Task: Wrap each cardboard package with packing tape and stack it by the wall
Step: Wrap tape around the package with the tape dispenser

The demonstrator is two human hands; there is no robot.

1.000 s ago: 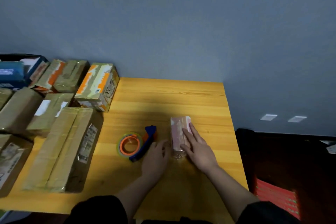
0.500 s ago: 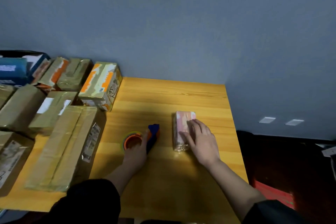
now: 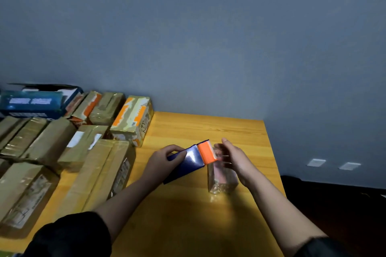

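L hand (image 3: pixel 165 159) now grips tape dispenser (image 3: pixel 191 159), lifted off table | R hand (image 3: pixel 236 159) flat-fingered, steadying small pkg (image 3: pixel 221 177) (already glossy) | next wrap starting

I see a plain blue-grey wall (image 3: pixel 208 37) filling most of my view. Against it stands a yellow wooden table (image 3: pixel 198 215). To the right lies a dark floor (image 3: pixel 338 210), with two pale wall plates (image 3: pixel 333 164) low down.

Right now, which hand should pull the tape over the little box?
Probably the left hand. It already grips the blue and orange tape dispenser, whose orange end sits at the top of the small package. The right hand is steadying that package.
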